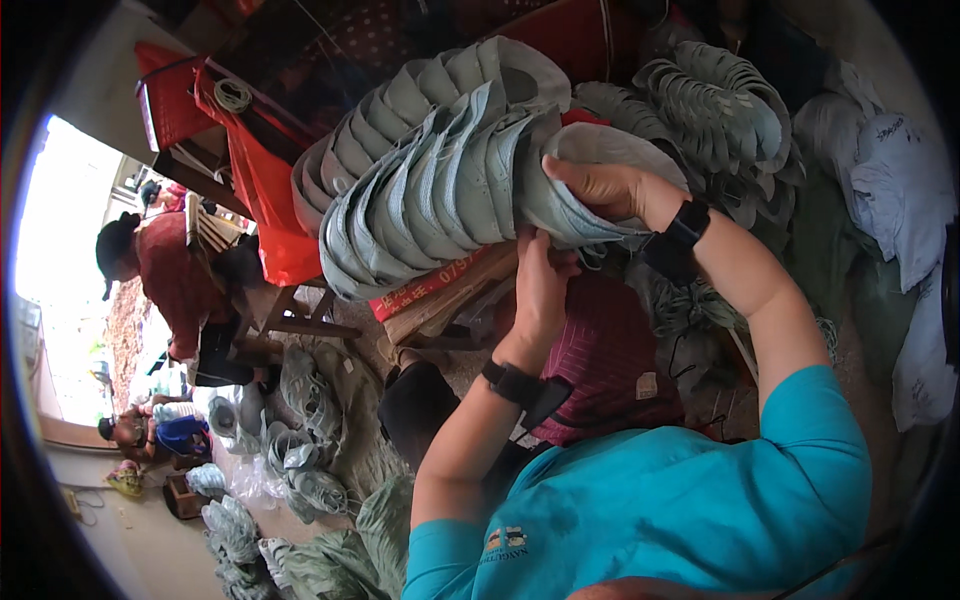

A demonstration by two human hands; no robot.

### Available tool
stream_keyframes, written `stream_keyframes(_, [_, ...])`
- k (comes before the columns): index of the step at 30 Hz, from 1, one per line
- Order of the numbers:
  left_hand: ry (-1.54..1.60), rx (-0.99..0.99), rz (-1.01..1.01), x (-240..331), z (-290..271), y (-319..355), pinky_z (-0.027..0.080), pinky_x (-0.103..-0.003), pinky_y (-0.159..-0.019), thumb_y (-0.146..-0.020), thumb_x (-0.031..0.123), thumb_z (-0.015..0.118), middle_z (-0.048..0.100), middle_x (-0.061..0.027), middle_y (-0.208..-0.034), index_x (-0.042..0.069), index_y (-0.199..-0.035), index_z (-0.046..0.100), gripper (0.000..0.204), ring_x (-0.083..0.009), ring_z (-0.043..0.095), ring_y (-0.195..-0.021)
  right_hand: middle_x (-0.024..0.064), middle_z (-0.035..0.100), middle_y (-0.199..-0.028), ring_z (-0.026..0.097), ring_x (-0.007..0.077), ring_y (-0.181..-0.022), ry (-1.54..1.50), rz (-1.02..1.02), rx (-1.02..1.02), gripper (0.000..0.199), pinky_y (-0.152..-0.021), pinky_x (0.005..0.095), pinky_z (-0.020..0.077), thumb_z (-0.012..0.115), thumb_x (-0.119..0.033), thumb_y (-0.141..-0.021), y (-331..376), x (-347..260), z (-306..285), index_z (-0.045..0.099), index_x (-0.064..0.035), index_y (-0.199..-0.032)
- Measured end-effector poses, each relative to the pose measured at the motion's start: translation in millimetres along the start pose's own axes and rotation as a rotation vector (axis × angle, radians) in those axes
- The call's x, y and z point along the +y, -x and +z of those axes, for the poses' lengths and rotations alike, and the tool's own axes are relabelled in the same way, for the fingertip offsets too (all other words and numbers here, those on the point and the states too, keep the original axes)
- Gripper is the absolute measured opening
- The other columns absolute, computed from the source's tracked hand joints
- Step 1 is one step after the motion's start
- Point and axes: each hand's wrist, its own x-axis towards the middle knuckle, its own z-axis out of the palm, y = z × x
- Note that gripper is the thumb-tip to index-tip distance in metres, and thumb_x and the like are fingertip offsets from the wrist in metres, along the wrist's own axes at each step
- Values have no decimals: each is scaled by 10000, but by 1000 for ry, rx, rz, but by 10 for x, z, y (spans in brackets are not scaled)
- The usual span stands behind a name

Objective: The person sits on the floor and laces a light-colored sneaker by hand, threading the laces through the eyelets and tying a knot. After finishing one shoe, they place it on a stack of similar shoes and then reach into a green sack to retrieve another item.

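Two hands hold one nested stack (440,170) of pale green cap pieces, too many to count, at 12 o'clock. The right hand (605,190) clamps its end; the left hand (540,285) grips underneath, fingers hidden. A second stack (720,110) lies at 1 o'clock.

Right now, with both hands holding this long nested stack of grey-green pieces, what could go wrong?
1. The nested stack curves far out past the right hand and left hand, which grip only its near end; the far end might sag or slide apart.
2. If pieces fall, they may mix with the similar bundles on the floor.
3. The red crate sits close to the stack's far end and could catch it.
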Motion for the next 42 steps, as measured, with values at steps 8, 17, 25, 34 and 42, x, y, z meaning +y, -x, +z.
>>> stream_keyframes(8, [-510, -5, 458, -45, -91, 362, 495, -316, -764, -928, 95, 568, 523, -112, -1087, 21, -1259, 444, 361, -177, 579, -876, 112, 635, -1088, 572, 189, -1009, 448, -140, 137, 781, -919, 332, 445, 490, -667, -898, 40, -26, 137, 586, 40, -1215])
stream_keyframes(17, [-1684, -424, 1042, 401, -39, 365, 500, -381, -720, -784, 100, 619, 546, -133, -1198, 56, -1308, 505, 538, -238, 607, -892, 245, 671, -886, 644, 334, -899, 1240, -27, 508, 698, -844, 405, 472, 587, -614, -845, 84, -282, 470, 686, 75, -904])
stream_keyframes(25, [-1879, -282, 1002, 432, -44, 37, 502, -361, -591, -796, 136, 596, 551, -59, -864, 70, -1019, 559, 235, -210, 648, -645, 106, 684, -869, 602, 141, -735, 900, -463, 414, 373, -685, 299, 488, 634, -332, -917, 129, -220, 373, 665, 40, -934])
stream_keyframes(34, [-1860, -175, 989, 328, 141, -26, 503, -353, -567, -794, 131, 600, 557, -76, -864, 68, -977, 557, 198, -224, 646, -615, 48, 688, -884, 581, 101, -739, 971, -242, 492, 286, -663, 283, 481, 624, -262, -921, 593, -501, 655, 684, 11, -984])
stream_keyframes(42, [-1395, -361, 1179, 569, -108, 214, 508, -374, -653, -770, 118, 666, 595, -122, -1130, 64, -1155, 601, 394, -266, 645, -799, 277, 660, -882, 647, 395, -845, 1148, -191, 588, 464, -770, 458, 489, 609, -371, -814, -80, -30, 452, 670, 84, -881])
